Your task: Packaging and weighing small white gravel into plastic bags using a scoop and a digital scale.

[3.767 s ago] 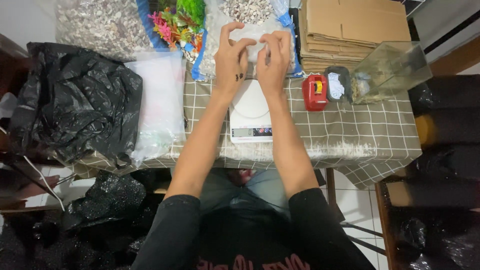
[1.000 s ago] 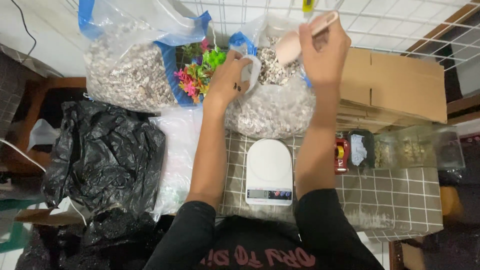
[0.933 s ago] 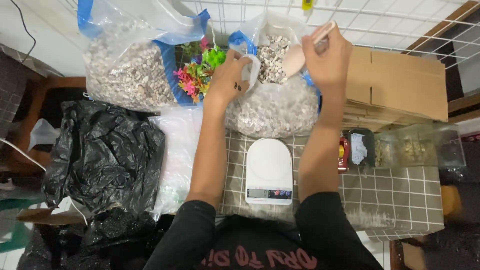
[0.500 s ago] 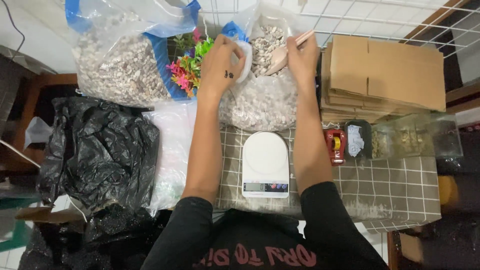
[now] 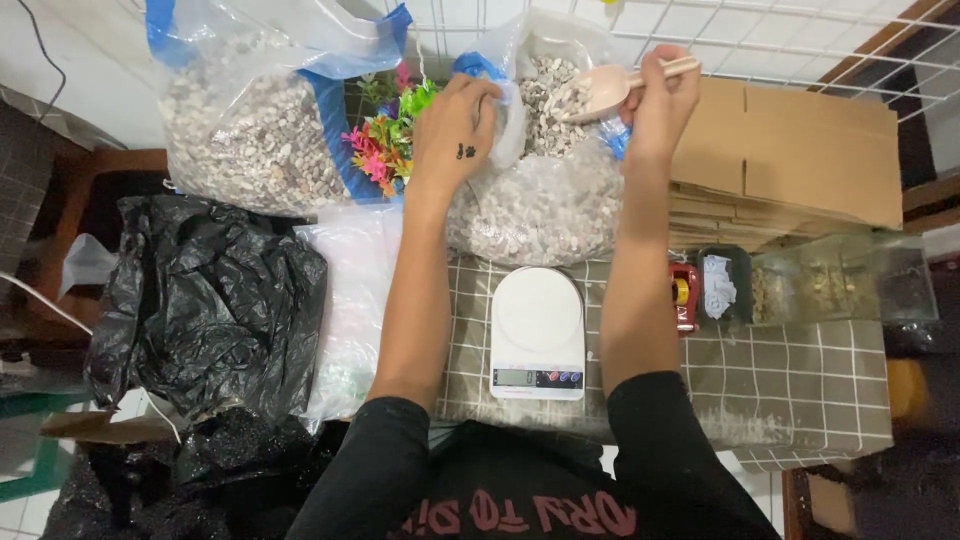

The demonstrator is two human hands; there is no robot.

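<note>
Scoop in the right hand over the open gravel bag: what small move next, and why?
Probably dip the scoop down into the gravel. The right hand holds it by the handle above the bag's mouth, its bowl looks nearly empty, and the left hand pulls the bag's rim open. The white scale in front has a bare platform.

- the left hand [image 5: 455,130] fingertips are hidden inside the gravel bag [image 5: 545,190] mouth.
- the scale [image 5: 537,333] readout, below the gravel bag, is too small to read.
- the second gravel bag [image 5: 255,130], left of it, is cut off at the top edge.
</note>
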